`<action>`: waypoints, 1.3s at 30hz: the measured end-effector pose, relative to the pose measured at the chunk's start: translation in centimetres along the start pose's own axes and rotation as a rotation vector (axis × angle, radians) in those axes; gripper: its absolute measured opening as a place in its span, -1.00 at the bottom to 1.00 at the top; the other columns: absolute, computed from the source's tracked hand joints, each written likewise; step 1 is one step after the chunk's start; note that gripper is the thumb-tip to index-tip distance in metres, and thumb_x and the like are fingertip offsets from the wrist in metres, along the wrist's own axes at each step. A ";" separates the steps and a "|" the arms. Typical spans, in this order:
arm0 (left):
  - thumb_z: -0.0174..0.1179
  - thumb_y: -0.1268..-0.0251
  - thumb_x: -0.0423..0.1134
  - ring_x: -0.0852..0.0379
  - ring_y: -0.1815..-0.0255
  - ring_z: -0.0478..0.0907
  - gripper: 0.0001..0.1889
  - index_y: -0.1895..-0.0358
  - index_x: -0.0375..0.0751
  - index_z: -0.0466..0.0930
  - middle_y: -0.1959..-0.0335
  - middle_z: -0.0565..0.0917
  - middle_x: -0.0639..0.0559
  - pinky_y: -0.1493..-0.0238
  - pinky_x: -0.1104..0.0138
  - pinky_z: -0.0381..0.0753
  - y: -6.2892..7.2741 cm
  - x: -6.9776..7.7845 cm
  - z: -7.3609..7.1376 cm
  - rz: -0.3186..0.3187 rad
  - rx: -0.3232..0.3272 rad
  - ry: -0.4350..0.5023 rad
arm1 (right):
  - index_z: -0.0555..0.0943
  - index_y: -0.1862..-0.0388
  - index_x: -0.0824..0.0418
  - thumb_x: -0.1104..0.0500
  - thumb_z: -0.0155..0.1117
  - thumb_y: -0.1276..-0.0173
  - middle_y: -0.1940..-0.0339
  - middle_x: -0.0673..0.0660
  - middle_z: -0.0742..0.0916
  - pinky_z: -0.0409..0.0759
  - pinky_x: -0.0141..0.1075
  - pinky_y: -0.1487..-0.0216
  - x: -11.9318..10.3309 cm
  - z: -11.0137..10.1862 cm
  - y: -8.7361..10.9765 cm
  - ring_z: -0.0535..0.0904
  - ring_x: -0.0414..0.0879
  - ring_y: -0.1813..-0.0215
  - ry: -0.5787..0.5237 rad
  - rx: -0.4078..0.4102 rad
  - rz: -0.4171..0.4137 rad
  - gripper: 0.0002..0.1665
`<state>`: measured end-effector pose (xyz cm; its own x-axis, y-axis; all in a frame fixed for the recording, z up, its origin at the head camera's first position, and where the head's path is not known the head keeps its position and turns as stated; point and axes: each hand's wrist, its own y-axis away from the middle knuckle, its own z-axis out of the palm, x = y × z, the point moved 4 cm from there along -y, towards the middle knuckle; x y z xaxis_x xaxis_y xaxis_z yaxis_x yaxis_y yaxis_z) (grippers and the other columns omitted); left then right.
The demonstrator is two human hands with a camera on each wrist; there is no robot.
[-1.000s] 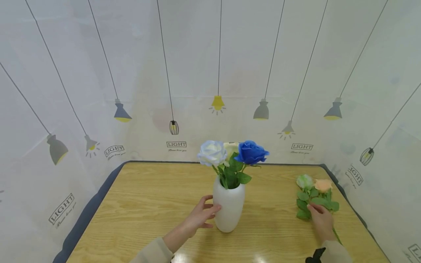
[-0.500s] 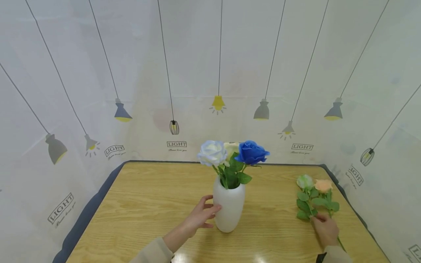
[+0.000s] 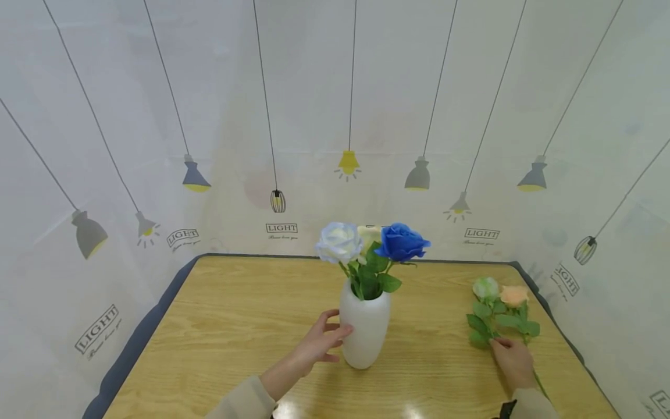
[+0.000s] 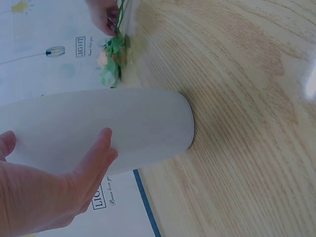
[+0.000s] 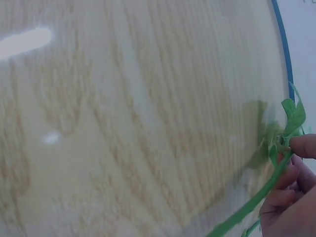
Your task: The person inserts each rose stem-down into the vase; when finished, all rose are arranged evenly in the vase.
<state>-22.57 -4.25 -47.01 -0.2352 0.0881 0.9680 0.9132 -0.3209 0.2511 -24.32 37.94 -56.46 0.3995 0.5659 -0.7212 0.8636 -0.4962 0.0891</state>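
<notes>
A white vase [image 3: 364,334] stands upright mid-table, holding a pale blue-white rose [image 3: 338,241], a cream rose [image 3: 369,237] and a deep blue rose [image 3: 402,241]. My left hand [image 3: 316,344] rests against its left side, fingers spread and fairly straight, fingertips on the wall in the left wrist view. At the right, my right hand [image 3: 513,358] pinches a green stem [image 5: 256,197] between thumb and fingers, just below some leaves. That stem leads up to a pale green-white rose [image 3: 485,288]. A peach rose [image 3: 514,295] lies right beside it, its stem passing beside my hand.
The wooden table [image 3: 235,302] has a dark blue edge [image 3: 282,256] along its back and sides. White sheeting [image 3: 293,87] printed with hanging lamps surrounds it at the back and both sides.
My right hand slid down toward the stem, then shifted slightly left; the green-white rose's lower leaves swung left with it. The left hand and vase have stayed in place.
</notes>
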 end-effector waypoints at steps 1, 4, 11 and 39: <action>0.16 -0.08 0.10 -0.37 -0.06 0.27 -0.19 -0.29 -0.25 0.00 -0.12 0.25 -0.34 0.25 0.03 0.50 0.0 0.0 0.0 0.001 0.000 -0.001 | 0.47 0.08 0.50 0.06 0.06 -0.23 0.15 0.41 0.55 0.38 0.00 0.19 -0.2 0.1 0.0 0.43 0.24 0.13 -0.010 0.000 0.002 -0.50; 0.16 -0.08 0.10 -0.37 -0.06 0.28 -0.19 -0.28 -0.26 0.00 -0.13 0.25 -0.35 0.25 0.04 0.50 0.0 0.1 0.0 0.001 0.000 -0.005 | 0.50 0.11 0.49 0.07 0.08 -0.23 0.16 0.40 0.56 0.36 0.03 0.15 -1.1 0.1 0.4 0.42 0.24 0.13 -0.050 0.027 -0.013 -0.53; 0.16 -0.08 0.10 -0.36 -0.06 0.28 -0.18 -0.28 -0.27 0.00 -0.13 0.24 -0.36 0.25 0.05 0.50 0.1 0.2 0.0 0.000 -0.001 -0.004 | 0.56 0.21 0.45 0.11 0.12 -0.22 0.39 0.24 0.63 0.41 -0.18 0.39 -2.9 0.0 1.1 0.48 0.09 0.32 -0.128 0.100 -0.127 -0.61; 0.16 -0.09 0.09 -0.38 -0.07 0.26 -0.19 -0.29 -0.26 -0.01 -0.14 0.23 -0.37 0.24 0.01 0.49 0.2 0.1 0.0 -0.010 -0.003 0.006 | 0.57 0.38 0.13 0.14 0.16 -0.26 0.59 -0.03 0.54 0.40 -0.45 0.53 -12.9 0.3 5.3 0.44 -0.25 0.57 -0.692 -0.168 -0.283 -0.90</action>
<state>-22.45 -4.33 -46.89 -0.2461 0.0859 0.9654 0.9099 -0.3227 0.2606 -25.01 27.76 -46.89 -0.0795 0.0881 -0.9929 0.9616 -0.2556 -0.0996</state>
